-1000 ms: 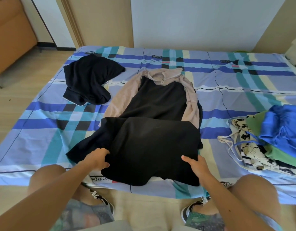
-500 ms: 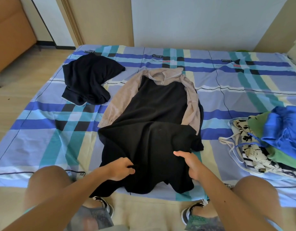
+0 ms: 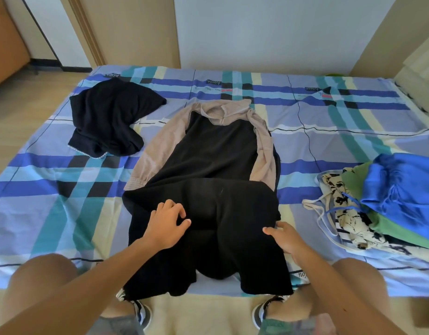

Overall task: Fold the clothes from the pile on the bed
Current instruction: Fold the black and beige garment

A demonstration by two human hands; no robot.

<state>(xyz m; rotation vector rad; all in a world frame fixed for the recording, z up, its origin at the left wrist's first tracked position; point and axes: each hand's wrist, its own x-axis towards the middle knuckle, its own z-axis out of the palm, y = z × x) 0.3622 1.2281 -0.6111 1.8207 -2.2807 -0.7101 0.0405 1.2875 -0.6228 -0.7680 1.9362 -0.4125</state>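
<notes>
A long black dress (image 3: 218,151) with beige sleeves and collar lies lengthwise down the middle of the plaid bed (image 3: 329,141), its skirt end hanging over the near edge. My left hand (image 3: 166,224) rests on top of the skirt's left part, fingers bent, with no cloth visibly pinched. At the skirt's right edge my right hand (image 3: 287,239) holds the fabric, thumb on top and fingers beneath. The pile of clothes (image 3: 382,204), blue, green and a black-and-white print, lies at the bed's right side.
A crumpled dark garment (image 3: 109,119) lies at the back left of the bed. My knees and shoes are against the near edge. An orange chair (image 3: 5,39) stands on the wooden floor at far left; walls close off the back.
Both hands moved inward and forward with the skirt. Its spread left flap has been drawn in over the middle, so the skirt is now narrower. My left hand's fingers have loosened on top.
</notes>
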